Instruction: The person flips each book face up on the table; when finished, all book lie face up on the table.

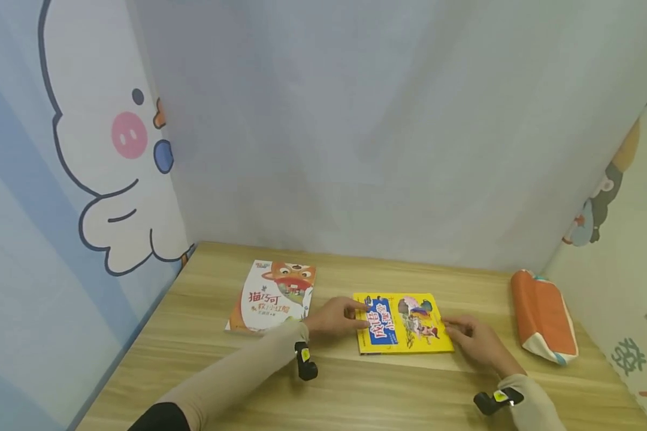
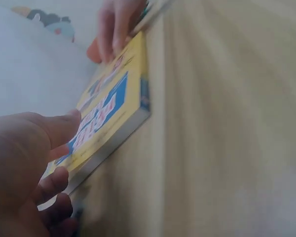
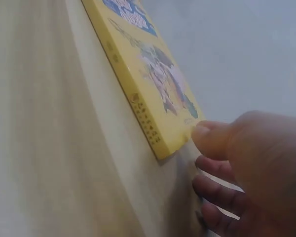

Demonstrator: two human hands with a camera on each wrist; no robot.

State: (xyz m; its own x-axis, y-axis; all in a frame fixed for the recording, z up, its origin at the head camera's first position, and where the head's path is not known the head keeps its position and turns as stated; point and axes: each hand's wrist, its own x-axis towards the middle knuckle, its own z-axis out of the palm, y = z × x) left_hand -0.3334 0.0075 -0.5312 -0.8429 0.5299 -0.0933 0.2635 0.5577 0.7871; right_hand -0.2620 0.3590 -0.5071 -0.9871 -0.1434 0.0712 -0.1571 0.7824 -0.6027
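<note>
A yellow book [image 1: 420,323] with a blue title panel and cartoon figures lies on the wooden table between both hands. At its left edge is my left hand [image 1: 334,317]; in the left wrist view the thumb [image 2: 64,126] reaches over the cover and the other fingers curl beside the white page edges. My right hand [image 1: 477,344] grips the opposite edge, its thumb [image 3: 209,138] on the cover's corner and its fingers bent below. Left of it lies a white book [image 1: 269,299] with an orange cartoon animal, partly behind the left hand.
An orange and white pouch [image 1: 544,317] stands at the table's right side. Grey cloth [image 1: 356,149] hangs along the back, and printed curtains [image 1: 102,209] rise at both sides. The wooden table [image 1: 388,395] runs toward the front.
</note>
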